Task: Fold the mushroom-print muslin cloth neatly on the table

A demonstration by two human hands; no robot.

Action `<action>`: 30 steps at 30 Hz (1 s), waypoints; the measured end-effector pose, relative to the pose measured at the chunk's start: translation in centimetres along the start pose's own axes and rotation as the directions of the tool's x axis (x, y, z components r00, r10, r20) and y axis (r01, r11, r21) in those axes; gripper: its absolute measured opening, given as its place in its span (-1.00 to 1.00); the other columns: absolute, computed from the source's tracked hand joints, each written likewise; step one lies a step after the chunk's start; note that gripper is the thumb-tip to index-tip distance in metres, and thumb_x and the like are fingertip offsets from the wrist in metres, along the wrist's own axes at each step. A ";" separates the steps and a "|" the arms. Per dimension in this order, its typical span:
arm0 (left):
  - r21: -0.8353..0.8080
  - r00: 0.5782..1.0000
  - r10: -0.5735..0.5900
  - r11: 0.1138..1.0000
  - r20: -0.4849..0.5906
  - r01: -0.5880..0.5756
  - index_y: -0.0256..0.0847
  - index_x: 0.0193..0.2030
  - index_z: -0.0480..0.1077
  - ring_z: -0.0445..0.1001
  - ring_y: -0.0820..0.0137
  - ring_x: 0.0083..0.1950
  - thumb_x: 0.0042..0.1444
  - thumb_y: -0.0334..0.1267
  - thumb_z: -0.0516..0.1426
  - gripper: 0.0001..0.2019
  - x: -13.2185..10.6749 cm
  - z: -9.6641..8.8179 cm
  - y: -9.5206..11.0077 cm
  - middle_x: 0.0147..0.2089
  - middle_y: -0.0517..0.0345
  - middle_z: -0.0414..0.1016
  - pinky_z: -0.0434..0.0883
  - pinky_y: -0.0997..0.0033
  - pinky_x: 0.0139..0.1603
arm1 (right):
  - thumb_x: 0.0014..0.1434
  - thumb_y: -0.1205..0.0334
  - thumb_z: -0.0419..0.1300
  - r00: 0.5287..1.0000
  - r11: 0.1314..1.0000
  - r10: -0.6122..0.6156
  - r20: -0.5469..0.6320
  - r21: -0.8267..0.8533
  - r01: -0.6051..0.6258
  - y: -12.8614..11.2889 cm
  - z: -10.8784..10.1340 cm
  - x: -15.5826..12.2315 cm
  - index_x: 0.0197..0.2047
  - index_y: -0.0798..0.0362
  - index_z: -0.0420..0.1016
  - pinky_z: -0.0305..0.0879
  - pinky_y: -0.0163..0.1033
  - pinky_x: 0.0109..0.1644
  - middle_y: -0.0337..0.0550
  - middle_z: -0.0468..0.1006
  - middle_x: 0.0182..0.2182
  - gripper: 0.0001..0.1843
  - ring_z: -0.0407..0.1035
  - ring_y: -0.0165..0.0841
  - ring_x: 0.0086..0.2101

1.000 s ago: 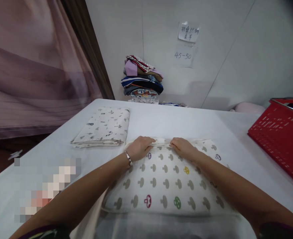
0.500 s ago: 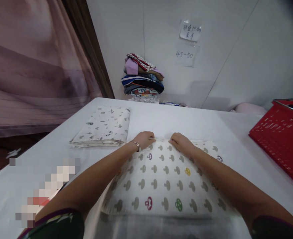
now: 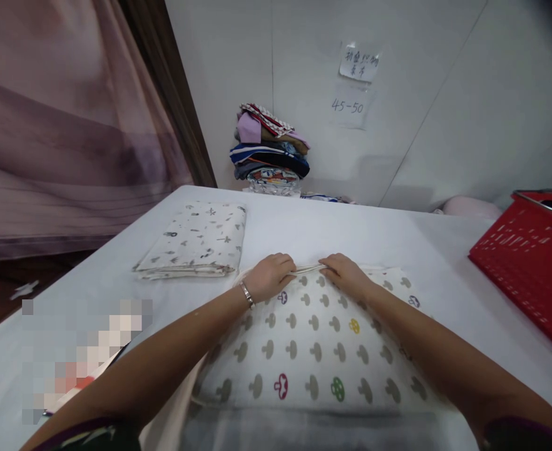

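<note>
A white cloth with a mushroom print (image 3: 313, 351) lies folded on the white table (image 3: 351, 232) right in front of me. My left hand (image 3: 269, 277) and my right hand (image 3: 346, 274) sit side by side at its far edge. Both hands are closed, pinching that far edge and lifting it a little off the table. A bracelet circles my left wrist.
A second folded cloth with a small grey print (image 3: 196, 241) lies at the left of the table. A red plastic basket (image 3: 532, 257) stands at the right edge. A pile of folded clothes (image 3: 269, 150) sits against the back wall under two paper notes (image 3: 358, 62).
My hands had slid to the far edge and pressed it down; now they have drawn back slightly and pinch the edge, raising it a little.
</note>
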State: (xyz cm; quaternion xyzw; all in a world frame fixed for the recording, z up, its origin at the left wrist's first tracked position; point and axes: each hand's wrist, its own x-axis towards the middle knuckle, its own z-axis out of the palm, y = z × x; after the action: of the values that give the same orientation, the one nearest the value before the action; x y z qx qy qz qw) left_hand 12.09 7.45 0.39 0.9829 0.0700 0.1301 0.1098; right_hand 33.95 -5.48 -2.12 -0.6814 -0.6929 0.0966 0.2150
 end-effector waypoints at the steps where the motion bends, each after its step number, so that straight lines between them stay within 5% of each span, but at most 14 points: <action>1: 0.007 1.000 0.014 1.000 0.011 -0.014 -0.21 -0.23 0.32 0.32 0.34 -0.15 0.23 -0.22 -0.10 -0.78 -0.2 0.0 0.1 -0.20 0.04 0.38 0.28 0.33 -0.11 | 0.21 0.18 0.03 1.000 1.000 -0.016 -0.024 0.000 0.016 -0.1 -0.1 -0.1 -0.06 0.04 0.43 0.18 -0.14 -0.03 -0.06 0.47 -0.22 -0.72 0.27 -0.27 -0.16; 4: -0.010 1.000 -0.003 1.000 0.016 0.003 -0.19 -0.12 0.31 0.34 0.34 -0.10 0.24 -0.21 -0.11 -0.76 -0.7 0.1 0.2 -0.15 0.04 0.40 0.29 0.33 -0.08 | 0.18 0.15 0.07 0.997 0.998 -0.058 -0.059 0.017 0.059 -0.2 -0.6 -0.6 -0.19 0.04 0.46 0.19 -0.16 -0.07 -0.07 0.45 -0.28 -0.79 0.28 -0.28 -0.19; 9: -0.059 0.969 -0.240 0.968 0.053 0.243 -0.17 0.01 0.30 0.39 0.31 -0.05 0.16 -0.19 -0.01 -0.71 0.0 0.4 -0.1 -0.05 0.04 0.41 0.32 0.33 -0.06 | 0.20 0.13 0.02 0.998 0.999 -0.008 0.063 0.037 0.005 0.1 -1.4 -0.8 -0.20 0.04 0.42 0.20 -0.21 -0.13 -0.08 0.47 -0.26 -0.77 0.31 -0.29 -0.21; 15: 0.040 0.819 -0.442 0.886 0.366 0.461 -0.14 -0.11 0.38 0.44 0.27 -0.19 0.11 -0.01 -0.02 -0.66 2.6 -1.0 -1.1 -0.21 0.05 0.50 0.30 0.40 -0.30 | 0.25 0.04 -0.09 0.973 0.989 0.150 0.178 -0.033 -0.146 0.8 -2.8 -0.7 -0.22 0.03 0.44 0.18 -0.27 -0.22 -0.10 0.52 -0.28 -0.64 0.35 -0.31 -0.28; 19: -0.020 0.806 -0.409 0.887 0.427 0.461 -0.16 -0.15 0.39 0.43 0.28 -0.27 0.08 0.03 -0.01 -0.64 2.8 -2.5 -0.6 -0.27 0.05 0.49 0.26 0.41 -0.36 | 0.22 -0.08 -0.10 0.936 0.969 0.246 0.252 -0.032 -0.246 1.5 -4.5 -1.7 -0.34 0.03 0.44 0.13 -0.28 -0.34 -0.13 0.48 -0.44 -0.56 0.30 -0.34 -0.42; 22: -0.177 0.845 -0.260 0.909 0.467 0.377 -0.13 -0.24 0.41 0.41 0.31 -0.33 0.04 0.08 0.03 -0.65 1.9 -3.7 1.1 -0.36 0.11 0.46 0.24 0.43 -0.39 | 0.15 -0.20 -0.06 0.913 0.962 0.254 0.318 0.014 -0.272 1.5 -5.8 -3.0 -0.45 0.03 0.42 0.08 -0.29 -0.42 -0.18 0.40 -0.54 -0.50 0.22 -0.38 -0.50; 25: -0.285 0.838 -0.122 0.906 0.532 0.312 -0.12 -0.32 0.42 0.41 0.32 -0.33 -0.02 0.08 0.08 -0.68 1.1 -4.2 2.4 -0.40 0.16 0.45 0.26 0.44 -0.35 | 0.05 -0.26 0.04 0.834 0.928 0.245 0.494 0.131 -0.350 1.3 -6.7 -3.9 -0.45 0.04 0.44 0.05 -0.31 -0.46 -0.22 0.36 -0.56 -0.50 0.17 -0.42 -0.53; 27: -0.248 0.808 -0.130 0.913 0.575 0.324 -0.13 -0.33 0.42 0.42 0.31 -0.28 -0.03 0.06 0.09 -0.69 1.1 -4.0 2.2 -0.35 0.15 0.48 0.28 0.44 -0.31 | 0.00 -0.26 0.09 0.784 0.905 0.245 0.570 0.155 -0.396 1.3 -6.8 -4.0 -0.42 0.04 0.46 0.05 -0.32 -0.48 -0.24 0.36 -0.55 -0.51 0.16 -0.43 -0.54; 30: -0.115 0.768 -0.229 0.924 0.598 0.365 -0.13 -0.17 0.42 0.42 0.28 -0.13 0.02 0.04 0.05 -0.64 2.2 -3.1 0.6 -0.09 0.08 0.50 0.30 0.44 -0.22 | 0.03 -0.22 0.07 0.796 0.919 0.260 0.547 0.113 -0.378 1.7 -6.3 -3.1 -0.45 0.04 0.44 0.06 -0.31 -0.46 -0.25 0.36 -0.57 -0.53 0.17 -0.42 -0.53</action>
State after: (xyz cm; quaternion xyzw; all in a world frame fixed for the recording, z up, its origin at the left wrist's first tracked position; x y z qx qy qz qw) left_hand 13.41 7.85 3.96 0.9331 0.1739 -0.1840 0.2554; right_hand 38.19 -9.45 2.26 -0.7091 -0.5845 0.3876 0.0724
